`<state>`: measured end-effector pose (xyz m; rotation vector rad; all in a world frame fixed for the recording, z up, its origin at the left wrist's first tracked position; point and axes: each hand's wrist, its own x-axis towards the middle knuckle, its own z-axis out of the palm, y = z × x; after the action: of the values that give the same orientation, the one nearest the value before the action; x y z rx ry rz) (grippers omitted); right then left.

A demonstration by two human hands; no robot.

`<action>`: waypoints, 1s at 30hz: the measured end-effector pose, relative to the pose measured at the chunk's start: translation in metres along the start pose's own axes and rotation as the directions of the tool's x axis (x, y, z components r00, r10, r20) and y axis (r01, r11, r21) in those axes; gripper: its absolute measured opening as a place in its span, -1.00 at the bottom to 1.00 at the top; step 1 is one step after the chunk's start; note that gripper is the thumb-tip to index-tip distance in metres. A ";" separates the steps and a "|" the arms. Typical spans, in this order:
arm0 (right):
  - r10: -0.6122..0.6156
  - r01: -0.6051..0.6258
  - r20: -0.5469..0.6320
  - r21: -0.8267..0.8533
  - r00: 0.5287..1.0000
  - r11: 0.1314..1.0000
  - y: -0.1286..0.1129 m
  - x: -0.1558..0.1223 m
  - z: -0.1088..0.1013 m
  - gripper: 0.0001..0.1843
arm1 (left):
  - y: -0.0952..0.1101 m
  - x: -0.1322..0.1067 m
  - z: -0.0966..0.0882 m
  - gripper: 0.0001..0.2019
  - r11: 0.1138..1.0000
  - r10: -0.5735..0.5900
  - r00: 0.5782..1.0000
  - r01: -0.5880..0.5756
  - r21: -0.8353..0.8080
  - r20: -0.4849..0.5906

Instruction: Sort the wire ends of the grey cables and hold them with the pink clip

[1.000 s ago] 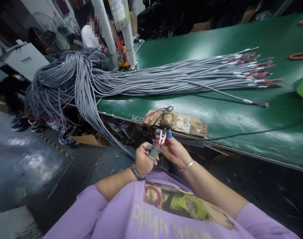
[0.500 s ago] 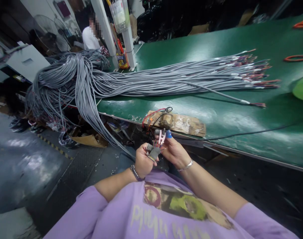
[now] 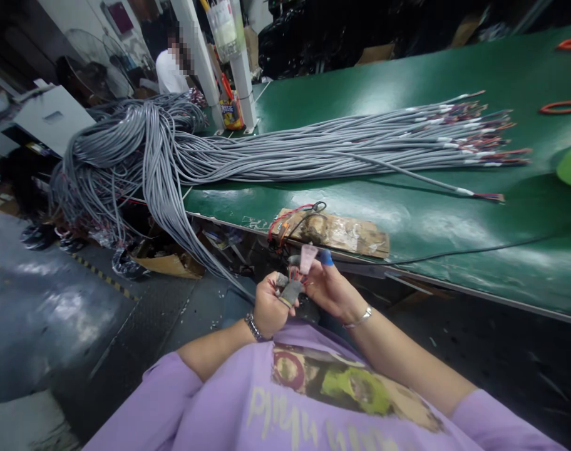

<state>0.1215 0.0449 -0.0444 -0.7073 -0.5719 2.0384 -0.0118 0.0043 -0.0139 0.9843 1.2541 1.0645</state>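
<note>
Both hands are up close together just below the near edge of the green table [image 3: 407, 81], right in front of the purple shirt. The left hand [image 3: 269, 307] is curled into a loose fist with grey finger covers on, pinching the stripped end of a cable where the little coloured wires [image 3: 295, 274] fan out. The right hand [image 3: 330, 288] (blue cap on one fingertip, silver bracelet on the wrist) is closed around a pink clip [image 3: 308, 258], holding it right at those wire tips; whether it's actually clamped on one, too small to tell. Just above the hands, a scrap of taped cardboard [image 3: 342, 232] sits on the table edge with red and black leads [image 3: 290, 216] looping off it. Further back a huge bundle of grey cables [image 3: 313, 147] lies across the table and spills off the left end toward the floor. Another person in a white top [image 3: 169, 69] stands off in the back by a white post [image 3: 241, 69].
</note>
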 end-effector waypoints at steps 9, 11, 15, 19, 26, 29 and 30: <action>-0.134 0.096 -0.082 -0.358 0.988 0.929 0.004 -0.030 0.004 -0.56 | -0.001 -0.004 -0.004 -0.50 0.999 -0.039 0.999 0.038 0.035 0.013; -0.176 0.122 -0.100 -0.406 0.979 0.906 0.002 -0.031 0.007 -0.57 | -0.002 -0.003 -0.005 -0.51 0.998 -0.033 0.999 0.031 0.050 0.040; -0.168 0.129 -0.034 -0.496 0.985 0.859 -0.006 -0.030 0.013 -0.62 | -0.006 -0.003 -0.008 -0.50 0.996 -0.054 0.983 0.040 0.082 0.177; -0.161 0.137 0.004 -0.550 0.987 0.824 -0.010 -0.028 0.016 -0.65 | -0.009 -0.004 -0.011 -0.48 0.997 -0.056 0.980 0.043 0.070 0.193; -0.184 0.125 -0.080 -0.478 0.980 0.870 0.002 -0.025 0.008 -0.61 | -0.011 -0.005 -0.012 -0.46 1.000 -0.023 0.992 0.021 0.017 0.122; -0.127 0.084 -0.104 -0.344 0.986 0.935 0.003 -0.025 0.000 -0.61 | -0.015 -0.004 -0.012 -0.46 1.000 -0.008 0.994 0.011 -0.029 0.110; -0.106 0.071 -0.111 -0.286 0.988 0.956 0.002 -0.025 -0.001 -0.61 | -0.017 -0.003 -0.012 -0.47 0.999 -0.002 0.994 0.007 -0.048 0.106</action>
<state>0.1326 0.0231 -0.0400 -0.9532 -0.8148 1.8330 -0.0231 -0.0028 -0.0305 0.9878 1.1386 1.0220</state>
